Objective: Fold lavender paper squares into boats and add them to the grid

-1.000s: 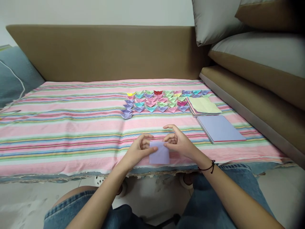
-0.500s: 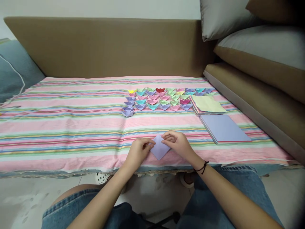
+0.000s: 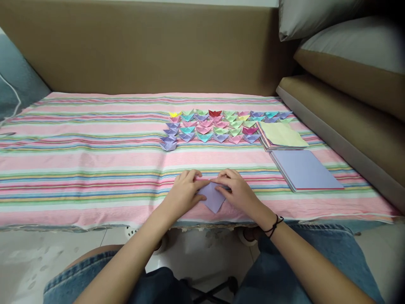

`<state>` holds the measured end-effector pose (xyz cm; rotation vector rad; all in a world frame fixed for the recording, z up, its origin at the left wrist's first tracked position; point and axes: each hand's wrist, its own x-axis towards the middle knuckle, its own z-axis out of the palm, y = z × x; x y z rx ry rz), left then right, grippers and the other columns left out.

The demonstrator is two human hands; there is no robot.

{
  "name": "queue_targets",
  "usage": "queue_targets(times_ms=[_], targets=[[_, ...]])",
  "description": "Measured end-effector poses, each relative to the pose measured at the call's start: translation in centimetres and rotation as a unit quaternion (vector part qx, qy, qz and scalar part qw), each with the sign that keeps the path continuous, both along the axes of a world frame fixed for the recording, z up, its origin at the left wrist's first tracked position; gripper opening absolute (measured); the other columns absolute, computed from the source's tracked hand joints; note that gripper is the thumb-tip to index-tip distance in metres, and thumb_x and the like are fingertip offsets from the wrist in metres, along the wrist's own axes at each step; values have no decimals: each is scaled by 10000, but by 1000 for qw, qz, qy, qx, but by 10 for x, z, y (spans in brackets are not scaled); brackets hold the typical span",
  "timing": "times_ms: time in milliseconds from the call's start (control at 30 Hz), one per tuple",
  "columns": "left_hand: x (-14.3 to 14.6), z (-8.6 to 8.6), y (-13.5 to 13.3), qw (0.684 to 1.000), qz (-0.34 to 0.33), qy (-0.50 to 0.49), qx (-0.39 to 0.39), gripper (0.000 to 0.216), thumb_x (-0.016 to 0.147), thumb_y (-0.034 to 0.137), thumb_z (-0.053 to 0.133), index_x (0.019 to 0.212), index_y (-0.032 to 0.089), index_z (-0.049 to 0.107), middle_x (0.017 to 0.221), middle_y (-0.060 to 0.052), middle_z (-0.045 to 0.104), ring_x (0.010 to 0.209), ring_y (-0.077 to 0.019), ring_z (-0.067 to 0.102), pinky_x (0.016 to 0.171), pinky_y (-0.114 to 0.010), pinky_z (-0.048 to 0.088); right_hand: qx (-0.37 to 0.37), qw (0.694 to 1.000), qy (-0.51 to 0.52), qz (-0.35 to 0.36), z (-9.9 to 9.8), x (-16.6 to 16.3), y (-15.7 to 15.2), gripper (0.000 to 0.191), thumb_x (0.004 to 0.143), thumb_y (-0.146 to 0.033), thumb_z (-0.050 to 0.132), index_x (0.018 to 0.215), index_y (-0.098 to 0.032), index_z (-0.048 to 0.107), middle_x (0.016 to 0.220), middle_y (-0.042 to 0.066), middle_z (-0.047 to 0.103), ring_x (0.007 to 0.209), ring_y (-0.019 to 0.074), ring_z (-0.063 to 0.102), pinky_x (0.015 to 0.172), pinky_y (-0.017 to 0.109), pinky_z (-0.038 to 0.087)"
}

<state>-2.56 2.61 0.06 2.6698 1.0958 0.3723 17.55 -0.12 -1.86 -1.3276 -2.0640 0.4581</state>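
A small purple folded paper [image 3: 214,200] lies diamond-wise near the front edge of the striped cloth, one corner pointing towards me. My left hand [image 3: 186,191] grips its left side, with the index finger reaching to the top corner and the thumb on the left corner. From the other side my right hand [image 3: 237,190] pinches its upper right part, index finger at the top corner and thumb on the face. The two index fingertips almost meet there. Part of the paper's upper edges is hidden under the fingers.
Several rows of folded paper boats [image 3: 204,130] stand farther back on the striped cloth [image 3: 95,160]. At the right lie a stack of yellow-topped paper [image 3: 283,135] and a stack of purple-topped paper [image 3: 308,171]. Large cushions [image 3: 348,101] are piled along the right side.
Both index fingers have moved to the top corner of the purple paper, and the left fingers have lifted and spread more. The view has tilted down slightly.
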Motion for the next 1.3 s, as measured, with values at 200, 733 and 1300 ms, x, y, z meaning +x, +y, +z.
queue_targets(times_ms=[200, 733, 1300], targets=[[1, 6, 8, 997, -15, 72, -4, 523, 752, 314, 671, 1252, 339, 522, 1241, -102, 449, 1124, -299, 416, 889, -455, 355, -42, 999, 28, -19, 5, 1, 2, 166, 780, -143, 611, 931, -208, 586, 930, 50, 597, 914, 226, 525, 782, 361, 437], [-9, -3, -2, 997, -41, 24, 60, 359, 842, 338, 555, 1187, 245, 581, 1206, -117, 525, 1091, -275, 449, 906, -446, 352, -2, 1000, -6, 27, -1, 5, 1, 286, 835, -129, 536, 1052, -261, 666, 982, 76, 565, 954, 234, 513, 802, 401, 462], [-20, -1, -30, 990, -83, -77, 85, 222, 890, 286, 474, 977, 173, 645, 1057, -104, 655, 1016, -239, 563, 876, -415, 457, 15, 1000, -8, 24, -6, 7, 0, 292, 841, -136, 529, 1066, -260, 667, 1012, 88, 571, 990, 243, 515, 826, 432, 468]])
